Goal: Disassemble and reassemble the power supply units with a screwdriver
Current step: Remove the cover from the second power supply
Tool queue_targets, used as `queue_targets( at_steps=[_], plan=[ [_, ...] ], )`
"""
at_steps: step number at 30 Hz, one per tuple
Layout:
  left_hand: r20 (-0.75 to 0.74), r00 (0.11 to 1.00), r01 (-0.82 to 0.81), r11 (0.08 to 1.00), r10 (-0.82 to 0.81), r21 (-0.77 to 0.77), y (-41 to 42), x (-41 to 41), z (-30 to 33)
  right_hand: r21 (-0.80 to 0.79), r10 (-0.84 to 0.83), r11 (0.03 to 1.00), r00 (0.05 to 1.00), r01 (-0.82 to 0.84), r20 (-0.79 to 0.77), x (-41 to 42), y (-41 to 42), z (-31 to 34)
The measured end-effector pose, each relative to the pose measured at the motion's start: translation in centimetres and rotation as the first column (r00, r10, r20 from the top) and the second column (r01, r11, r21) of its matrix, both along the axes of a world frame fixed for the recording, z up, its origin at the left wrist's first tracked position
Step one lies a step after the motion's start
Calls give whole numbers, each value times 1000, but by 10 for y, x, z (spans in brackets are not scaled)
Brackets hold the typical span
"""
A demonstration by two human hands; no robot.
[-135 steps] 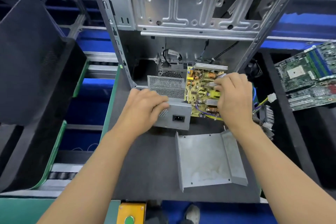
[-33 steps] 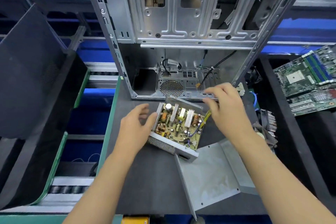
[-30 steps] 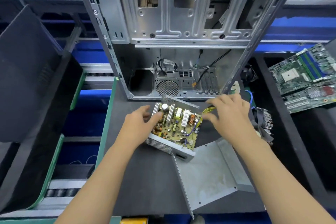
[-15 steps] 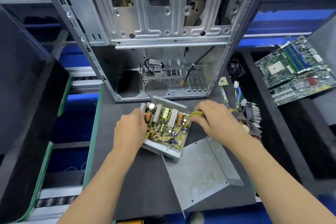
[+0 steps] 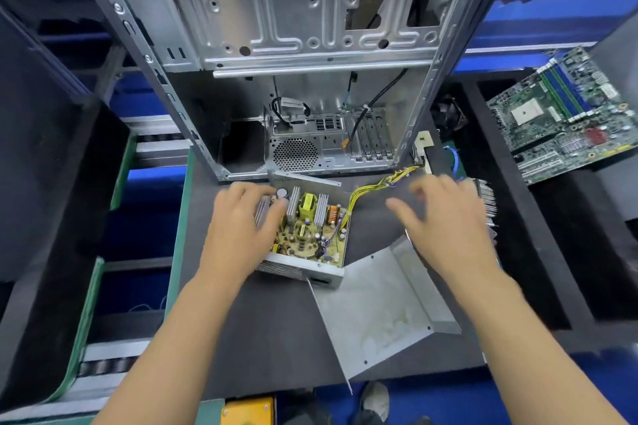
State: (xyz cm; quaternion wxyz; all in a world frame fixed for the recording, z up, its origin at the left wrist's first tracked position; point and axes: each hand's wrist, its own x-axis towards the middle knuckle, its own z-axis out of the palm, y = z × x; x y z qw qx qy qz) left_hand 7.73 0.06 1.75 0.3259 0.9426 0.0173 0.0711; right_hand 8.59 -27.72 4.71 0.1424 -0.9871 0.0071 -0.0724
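The open power supply unit (image 5: 303,235) sits mid-tabletop (image 5: 276,338) just near of the computer case (image 5: 310,45), left hand (image 5: 238,231) resting flat-fingered on its heatsinks, right hand (image 5: 445,217) spread and empty above the loose cover (image 5: 376,304), so a careless sweep could snag the yellow wires (image 5: 379,183).

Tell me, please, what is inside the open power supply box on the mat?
Inside the power supply box lies a yellow-green circuit board with silver heatsinks, a yellow transformer and a copper coil. The left hand covers its left part, so what is there cannot be seen.
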Motion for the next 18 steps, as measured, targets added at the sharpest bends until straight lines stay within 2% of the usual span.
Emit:
queue_targets(
  at_steps=[1,3,5,7,12,15,18],
  plan=[
    [42,987,153,988,-153,23,2,-4,3,9,-43,999,986,45,-163,-8,-13,1],
    [-76,916,399,916,-394,51,8,-15,6,15,-67,997,892,82,-446,-26,-30,3],
    [-223,852,498,865,-473,67,14,-22,3,-16,-57,998,812,58,-581,-43,-31,-1],
    [-235,859,492,860,-455,134,12,-26,0,-72,-25,997,813,-21,-582,-57,-25,-11],
    [-61,926,376,905,-372,199,5,-30,0,-180,22,977,893,-115,-450,-67,-16,-12],
    [-108,960,268,958,-257,101,9,-18,5,-120,71,985,921,-126,-383,-59,-24,2],
    [-119,969,220,975,-218,7,9,-6,11,27,118,993,926,-116,-358,-50,-43,22]
  ],
)
